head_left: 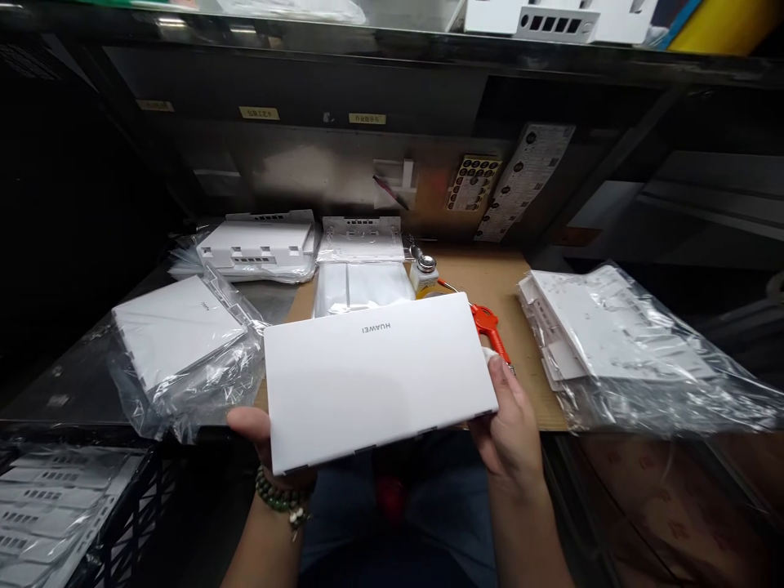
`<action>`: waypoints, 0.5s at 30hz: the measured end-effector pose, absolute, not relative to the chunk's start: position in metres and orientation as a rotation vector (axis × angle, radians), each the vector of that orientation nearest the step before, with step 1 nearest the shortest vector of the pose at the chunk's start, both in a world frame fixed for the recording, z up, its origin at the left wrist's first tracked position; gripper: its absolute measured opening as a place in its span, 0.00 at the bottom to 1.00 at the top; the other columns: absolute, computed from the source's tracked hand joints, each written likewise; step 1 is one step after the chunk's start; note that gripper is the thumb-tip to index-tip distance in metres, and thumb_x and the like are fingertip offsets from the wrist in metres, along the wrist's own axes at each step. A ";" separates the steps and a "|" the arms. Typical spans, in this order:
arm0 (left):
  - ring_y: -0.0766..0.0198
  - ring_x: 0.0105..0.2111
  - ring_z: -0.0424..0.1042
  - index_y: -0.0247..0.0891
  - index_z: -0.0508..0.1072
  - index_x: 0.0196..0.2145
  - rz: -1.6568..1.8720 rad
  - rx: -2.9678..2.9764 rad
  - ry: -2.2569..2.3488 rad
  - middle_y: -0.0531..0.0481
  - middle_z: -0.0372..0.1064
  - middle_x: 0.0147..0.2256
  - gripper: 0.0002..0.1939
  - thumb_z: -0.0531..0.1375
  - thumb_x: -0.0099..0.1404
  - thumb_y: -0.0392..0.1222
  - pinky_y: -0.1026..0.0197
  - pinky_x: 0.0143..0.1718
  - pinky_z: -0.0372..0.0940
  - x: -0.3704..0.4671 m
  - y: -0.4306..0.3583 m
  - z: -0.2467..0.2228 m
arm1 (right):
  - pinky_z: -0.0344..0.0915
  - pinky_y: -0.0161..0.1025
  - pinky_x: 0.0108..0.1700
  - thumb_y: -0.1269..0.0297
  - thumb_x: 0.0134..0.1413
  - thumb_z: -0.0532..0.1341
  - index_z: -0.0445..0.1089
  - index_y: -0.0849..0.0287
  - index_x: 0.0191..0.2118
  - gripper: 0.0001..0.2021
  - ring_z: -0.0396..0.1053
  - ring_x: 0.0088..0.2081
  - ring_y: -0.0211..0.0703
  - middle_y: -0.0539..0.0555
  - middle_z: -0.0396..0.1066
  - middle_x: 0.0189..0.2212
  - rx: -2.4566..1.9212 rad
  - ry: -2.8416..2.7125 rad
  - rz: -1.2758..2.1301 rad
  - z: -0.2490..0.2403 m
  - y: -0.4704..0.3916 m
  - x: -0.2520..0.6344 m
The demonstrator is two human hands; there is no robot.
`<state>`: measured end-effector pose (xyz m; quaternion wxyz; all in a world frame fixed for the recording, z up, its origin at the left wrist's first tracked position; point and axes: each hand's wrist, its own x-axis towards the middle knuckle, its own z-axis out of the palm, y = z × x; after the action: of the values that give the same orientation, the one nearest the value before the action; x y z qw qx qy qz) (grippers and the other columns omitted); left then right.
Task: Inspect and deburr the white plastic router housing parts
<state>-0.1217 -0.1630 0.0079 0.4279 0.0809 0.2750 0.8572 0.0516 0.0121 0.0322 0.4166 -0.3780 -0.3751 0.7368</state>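
A white plastic router cover (380, 384), its HUAWEI lettering upside down to me, is held up over the front edge of the bench. My right hand (505, 416) grips its right end, with a bit of white showing by the fingertips. At the lower left corner is my left hand (260, 437), its thumb sticking out to the side and its fingers hidden beneath the cover. Behind the cover lie a bagged white housing (361, 241), a stack of clear bags (361, 286), a small white bottle with a metal top (425, 273) and an orange-red tool (488, 322).
Another HUAWEI cover (177, 327) rests on plastic film at left, near stacked white housings (257, 245). Bagged housings (618, 327) lie on the right. A black crate (147, 506) stands low at left. A shelf edge (392, 49) crosses overhead.
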 end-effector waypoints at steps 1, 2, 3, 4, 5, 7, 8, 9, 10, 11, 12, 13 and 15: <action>0.55 0.64 0.67 0.51 0.80 0.53 2.166 0.197 0.713 0.55 0.81 0.49 0.46 0.56 0.51 0.85 0.64 0.59 0.66 -0.121 -0.162 0.009 | 0.77 0.40 0.40 0.43 0.55 0.70 0.76 0.55 0.51 0.25 0.80 0.38 0.45 0.53 0.81 0.41 -0.953 -0.943 1.846 0.032 0.012 0.052; 0.57 0.64 0.67 0.51 0.81 0.51 2.189 0.203 0.736 0.57 0.82 0.45 0.44 0.54 0.53 0.85 0.65 0.59 0.65 -0.120 -0.160 0.010 | 0.77 0.40 0.40 0.43 0.55 0.70 0.76 0.56 0.51 0.25 0.80 0.39 0.46 0.53 0.81 0.41 -0.956 -0.945 1.846 0.033 0.012 0.052; 0.59 0.64 0.67 0.52 0.82 0.48 2.204 0.224 0.752 0.57 0.83 0.42 0.43 0.52 0.54 0.85 0.66 0.59 0.65 -0.119 -0.159 0.012 | 0.77 0.40 0.40 0.43 0.55 0.70 0.76 0.56 0.51 0.25 0.80 0.39 0.46 0.53 0.82 0.40 -0.959 -0.947 1.847 0.033 0.012 0.052; 0.60 0.64 0.67 0.52 0.82 0.47 2.212 0.257 0.754 0.58 0.83 0.41 0.42 0.52 0.55 0.85 0.67 0.58 0.65 -0.118 -0.157 0.013 | 0.77 0.40 0.40 0.42 0.55 0.70 0.76 0.56 0.51 0.25 0.80 0.38 0.47 0.54 0.82 0.40 -0.962 -0.952 1.848 0.033 0.012 0.052; 0.61 0.63 0.68 0.53 0.83 0.47 2.219 0.296 0.744 0.58 0.83 0.40 0.41 0.51 0.55 0.85 0.67 0.58 0.65 -0.118 -0.155 0.015 | 0.77 0.40 0.39 0.42 0.55 0.69 0.76 0.56 0.51 0.26 0.80 0.38 0.47 0.54 0.82 0.40 -0.964 -0.957 1.849 0.033 0.012 0.052; 0.62 0.61 0.71 0.56 0.82 0.46 2.231 0.393 0.699 0.60 0.83 0.40 0.40 0.52 0.55 0.85 0.69 0.56 0.65 -0.117 -0.152 0.018 | 0.77 0.40 0.39 0.41 0.55 0.69 0.76 0.56 0.50 0.25 0.80 0.38 0.47 0.54 0.82 0.41 -0.972 -0.968 1.846 0.033 0.011 0.053; 0.62 0.59 0.73 0.57 0.83 0.46 2.226 0.438 0.683 0.61 0.83 0.40 0.39 0.53 0.55 0.85 0.69 0.56 0.66 -0.116 -0.150 0.020 | 0.77 0.40 0.39 0.41 0.56 0.69 0.76 0.56 0.50 0.25 0.80 0.38 0.47 0.54 0.82 0.41 -0.976 -0.971 1.848 0.033 0.011 0.054; 0.62 0.56 0.75 0.57 0.83 0.46 2.215 0.477 0.676 0.61 0.83 0.40 0.38 0.53 0.55 0.84 0.68 0.55 0.67 -0.115 -0.149 0.023 | 0.77 0.40 0.38 0.41 0.56 0.69 0.76 0.55 0.49 0.25 0.80 0.38 0.47 0.53 0.82 0.41 -0.979 -0.968 1.852 0.033 0.010 0.054; 0.61 0.53 0.78 0.57 0.83 0.45 2.209 0.510 0.674 0.61 0.83 0.40 0.37 0.54 0.55 0.84 0.68 0.52 0.69 -0.114 -0.148 0.025 | 0.76 0.40 0.38 0.41 0.56 0.69 0.76 0.55 0.49 0.24 0.80 0.38 0.47 0.53 0.82 0.41 -0.980 -0.959 1.856 0.033 0.010 0.055; 0.61 0.47 0.81 0.56 0.83 0.44 2.203 0.533 0.672 0.61 0.83 0.40 0.37 0.54 0.56 0.83 0.69 0.47 0.72 -0.114 -0.147 0.026 | 0.76 0.40 0.38 0.42 0.56 0.69 0.76 0.55 0.49 0.24 0.80 0.37 0.46 0.53 0.82 0.41 -0.981 -0.948 1.862 0.033 0.009 0.055; 0.62 0.41 0.83 0.57 0.83 0.44 2.198 0.546 0.667 0.62 0.83 0.40 0.35 0.55 0.57 0.82 0.70 0.41 0.73 -0.114 -0.147 0.027 | 0.76 0.40 0.38 0.42 0.56 0.69 0.76 0.55 0.49 0.24 0.80 0.37 0.46 0.53 0.82 0.41 -0.981 -0.940 1.867 0.033 0.009 0.056; 0.64 0.35 0.83 0.57 0.84 0.43 2.201 0.567 0.643 0.63 0.82 0.40 0.32 0.57 0.58 0.80 0.72 0.35 0.73 -0.114 -0.147 0.026 | 0.76 0.40 0.38 0.42 0.56 0.69 0.76 0.54 0.48 0.23 0.80 0.37 0.46 0.52 0.82 0.40 -0.979 -0.938 1.871 0.033 0.008 0.056; 0.68 0.25 0.80 0.59 0.84 0.40 2.224 0.613 0.571 0.66 0.82 0.40 0.28 0.59 0.57 0.79 0.74 0.24 0.69 -0.118 -0.148 0.019 | 0.76 0.40 0.38 0.42 0.56 0.69 0.76 0.54 0.49 0.24 0.80 0.37 0.47 0.52 0.82 0.39 -0.975 -0.951 1.873 0.034 0.008 0.057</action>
<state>-0.1177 -0.1476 0.0193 0.3734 0.2393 0.2230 0.8681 0.0569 0.0078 0.0335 0.4014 -0.3858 -0.3761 0.7407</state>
